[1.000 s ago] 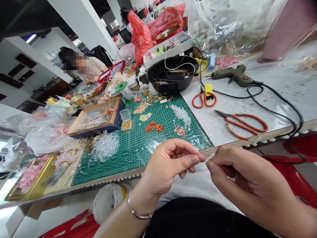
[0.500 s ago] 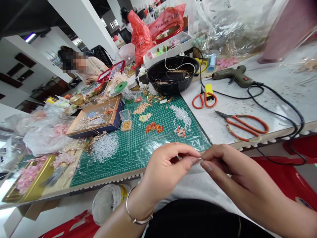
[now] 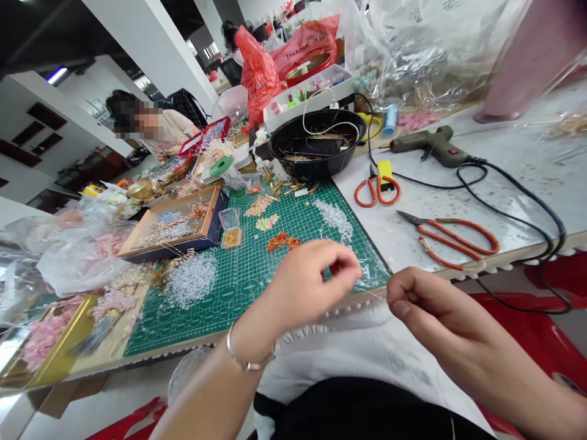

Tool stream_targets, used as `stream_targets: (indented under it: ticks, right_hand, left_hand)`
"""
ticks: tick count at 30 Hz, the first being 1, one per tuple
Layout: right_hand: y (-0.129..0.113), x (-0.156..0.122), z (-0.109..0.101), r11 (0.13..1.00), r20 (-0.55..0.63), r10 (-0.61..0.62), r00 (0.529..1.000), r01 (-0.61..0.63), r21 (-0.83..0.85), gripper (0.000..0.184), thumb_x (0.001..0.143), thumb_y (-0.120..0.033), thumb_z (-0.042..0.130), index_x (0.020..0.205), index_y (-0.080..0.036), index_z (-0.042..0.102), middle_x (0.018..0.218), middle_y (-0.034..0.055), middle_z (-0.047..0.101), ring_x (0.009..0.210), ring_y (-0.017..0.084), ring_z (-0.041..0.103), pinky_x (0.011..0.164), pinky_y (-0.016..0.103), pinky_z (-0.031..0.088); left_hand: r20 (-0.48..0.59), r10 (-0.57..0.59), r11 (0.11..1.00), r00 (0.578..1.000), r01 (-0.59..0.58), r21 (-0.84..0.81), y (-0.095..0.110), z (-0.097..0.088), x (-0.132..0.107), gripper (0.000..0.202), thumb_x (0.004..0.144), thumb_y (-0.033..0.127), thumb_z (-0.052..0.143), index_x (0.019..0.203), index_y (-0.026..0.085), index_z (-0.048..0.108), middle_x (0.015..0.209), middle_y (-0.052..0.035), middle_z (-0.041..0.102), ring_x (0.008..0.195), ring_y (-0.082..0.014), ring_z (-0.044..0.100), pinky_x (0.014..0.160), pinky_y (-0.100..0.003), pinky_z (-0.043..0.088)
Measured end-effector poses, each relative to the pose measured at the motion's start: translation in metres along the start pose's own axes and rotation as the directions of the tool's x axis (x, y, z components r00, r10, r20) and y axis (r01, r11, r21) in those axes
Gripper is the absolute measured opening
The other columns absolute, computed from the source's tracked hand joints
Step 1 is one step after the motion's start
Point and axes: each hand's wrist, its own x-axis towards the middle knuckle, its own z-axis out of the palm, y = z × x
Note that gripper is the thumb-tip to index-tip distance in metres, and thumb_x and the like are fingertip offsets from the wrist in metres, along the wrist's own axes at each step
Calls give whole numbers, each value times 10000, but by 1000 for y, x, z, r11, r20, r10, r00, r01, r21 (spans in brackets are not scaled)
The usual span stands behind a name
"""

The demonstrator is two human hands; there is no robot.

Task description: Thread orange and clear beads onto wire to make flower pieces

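My right hand point(image 3: 440, 330) is over the lap, just off the table's front edge. Its thumb and index finger pinch a thin wire point(image 3: 376, 295), of which only a faint stretch shows to the left of the fingertips. My left hand point(image 3: 312, 275), a bangle point(image 3: 250, 366) on its wrist, hovers over the front of the green cutting mat point(image 3: 247, 269). Thumb and fingers curl together at the tips; anything between them is too small to make out. Beyond it lie orange-red beads point(image 3: 283, 242) and clear beads point(image 3: 334, 220).
Orange-handled scissors point(image 3: 452, 241), smaller orange-handled snips point(image 3: 378, 188) and a corded glue gun point(image 3: 431, 145) lie on the right. Behind the mat is a black bowl point(image 3: 316, 162). White beads point(image 3: 191, 280) and an ornament box point(image 3: 177, 223) lie left. Another person point(image 3: 160, 125) sits farther back.
My hands, which met at the fingertips, have come apart. The left hand moved left and up over the mat; the right shifted slightly right, still pinching.
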Motion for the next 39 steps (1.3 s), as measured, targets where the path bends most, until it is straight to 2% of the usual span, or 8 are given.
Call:
stream_targets:
  ticks: [3, 9, 19, 21, 23, 27, 32, 39]
  right_hand:
    - [3, -5, 1, 999, -7, 13, 1000, -13, 44, 182, 969, -241, 498, 791, -254, 536, 645, -40, 487, 546, 130, 466, 465, 216, 417]
    - [2, -8, 4, 996, 26, 53, 998, -55, 71, 225, 978, -292, 516, 761, -237, 543, 598, -40, 475, 520, 125, 448, 454, 223, 400]
    - [2, -3, 0, 998, 5, 56, 998, -56, 38, 214, 945, -283, 541, 738, -238, 566, 592, -37, 495, 506, 129, 472, 435, 217, 418]
    - [3, -5, -2, 997, -51, 61, 997, -59, 43, 201, 950, -294, 549, 759, -241, 580, 602, -39, 494, 510, 131, 474, 437, 218, 420]
    - [3, -7, -3, 999, -112, 35, 993, -33, 27, 175, 952, -298, 564, 788, -244, 589, 632, -34, 506, 531, 133, 487, 451, 223, 427]
    - [-5, -7, -4, 988, -153, -143, 978, 132, -78, 150, 930, -209, 578, 785, -246, 569, 636, -37, 508, 509, 117, 482, 436, 215, 407]
    - [-21, -6, 1, 939, -156, -316, 936, 286, -189, 173, 857, -133, 572, 730, -241, 527, 540, -66, 456, 422, 92, 411, 385, 212, 342]
    - [-33, -8, 6, 921, -116, -344, 932, 311, -234, 193, 838, -129, 540, 684, -241, 511, 515, -70, 439, 404, 83, 397, 374, 205, 336]
  left_hand:
    - [-108, -95, 927, 990, 127, 353, -29, -3, 34, 147, 944, 215, 561, 959, 220, 708, 935, -15, 714, 863, -173, 635, 732, -292, 467]
    - [-119, -102, 841, 988, 150, 519, -68, 16, 73, 166, 881, 196, 621, 763, 175, 735, 834, -79, 648, 878, -254, 606, 792, -384, 483]
    - [-175, -67, 870, 982, 144, 471, -58, 12, 69, 203, 897, 123, 546, 797, 174, 715, 906, -79, 662, 921, -229, 621, 845, -372, 499]
    - [-237, -61, 937, 970, 138, 322, -44, 5, 54, 150, 918, 158, 551, 898, 183, 698, 1010, -68, 673, 944, -187, 625, 836, -323, 503]
    - [-249, -157, 982, 956, 124, -144, -27, 4, 32, 78, 923, 216, 592, 921, 188, 665, 960, -45, 690, 846, -146, 637, 730, -271, 505]
    - [34, -373, 590, 927, 265, -763, 1, 22, -14, 109, 857, 254, 718, 871, 177, 642, 817, -22, 707, 704, -114, 657, 527, -193, 425]
    - [97, -429, 330, 898, 256, -909, 19, 39, -40, 163, 769, 230, 819, 812, 159, 678, 761, -27, 722, 659, -108, 654, 488, -173, 400]
    - [71, -449, 321, 891, 235, -917, 26, 33, -48, 177, 743, 225, 846, 792, 160, 688, 764, -27, 726, 652, -106, 636, 489, -171, 393]
